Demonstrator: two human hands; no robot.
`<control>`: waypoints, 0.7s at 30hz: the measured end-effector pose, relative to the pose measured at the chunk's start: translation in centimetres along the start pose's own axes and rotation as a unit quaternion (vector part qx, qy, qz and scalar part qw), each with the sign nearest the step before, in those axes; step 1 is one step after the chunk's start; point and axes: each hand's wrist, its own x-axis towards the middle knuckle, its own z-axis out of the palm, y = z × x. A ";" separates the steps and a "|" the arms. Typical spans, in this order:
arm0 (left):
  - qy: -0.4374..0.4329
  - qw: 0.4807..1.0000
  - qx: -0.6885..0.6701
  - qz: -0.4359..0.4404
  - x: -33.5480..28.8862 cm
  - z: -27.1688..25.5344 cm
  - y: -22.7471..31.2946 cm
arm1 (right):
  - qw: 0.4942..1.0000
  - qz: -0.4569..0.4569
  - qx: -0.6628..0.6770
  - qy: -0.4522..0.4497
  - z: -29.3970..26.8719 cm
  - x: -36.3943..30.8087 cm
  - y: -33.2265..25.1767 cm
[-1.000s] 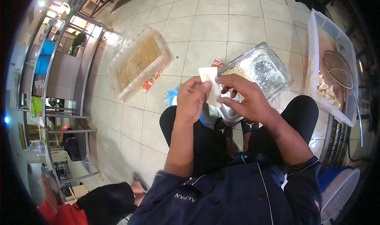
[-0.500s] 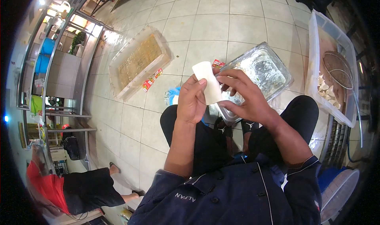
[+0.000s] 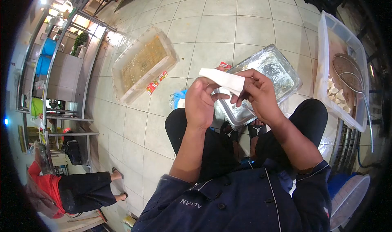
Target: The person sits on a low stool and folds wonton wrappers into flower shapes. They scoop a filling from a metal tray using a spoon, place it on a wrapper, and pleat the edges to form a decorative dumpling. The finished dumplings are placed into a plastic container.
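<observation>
Between my hands, above the metal tray, is a pale, flexible pastry sheet (image 3: 222, 80), folded into a narrow strip. My left hand (image 3: 199, 105) pinches its left end, with the thumb up against it. At the wider right end, my right hand (image 3: 261, 94) grips it with fingers and thumb. Below lies the rectangular metal tray (image 3: 295, 84), its bottom smeared with a white residue. To the right, a white plastic bin (image 3: 362, 54) holds several pale folded pastry pieces (image 3: 337, 96) and a round wire strainer (image 3: 347, 73).
A whitish tub (image 3: 119, 94) with brownish-yellow contents sits at the left on the tiled floor (image 3: 212, 27). Red-and-green packets (image 3: 153, 86) lie beside it, and a blue plastic bag (image 3: 178, 96) is near my knee. A person in red (image 3: 49, 193) stands by the shelves at lower left.
The pastry sheet has turned from nearly upright to lying crosswise and is now folded narrower. My right hand has closed on its right end. The person in red has shifted.
</observation>
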 end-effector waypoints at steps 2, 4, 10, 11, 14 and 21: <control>-0.009 1.000 0.013 0.021 0.1 -0.6 -0.3 | 0.998 0.040 0.050 -0.001 0.0 0.0 -0.2; 0.012 0.993 0.105 0.054 0.3 -1.0 -0.7 | 0.995 0.061 0.083 -0.008 -0.2 0.1 0.0; 0.068 0.983 0.129 0.107 0.3 -0.2 -1.2 | 0.982 0.132 0.132 -0.028 -0.2 -0.4 -0.2; 0.068 0.985 0.121 0.107 0.3 -0.3 -1.3 | 0.985 0.130 0.113 -0.029 0.0 -0.5 -0.4; 0.083 0.987 0.094 0.100 0.3 -0.9 -1.3 | 0.991 0.107 0.071 -0.048 0.6 -0.9 -1.1; 0.139 0.989 -0.032 0.026 0.9 -2.0 -1.2 | 0.980 -0.075 -0.170 -0.071 0.7 -0.8 0.1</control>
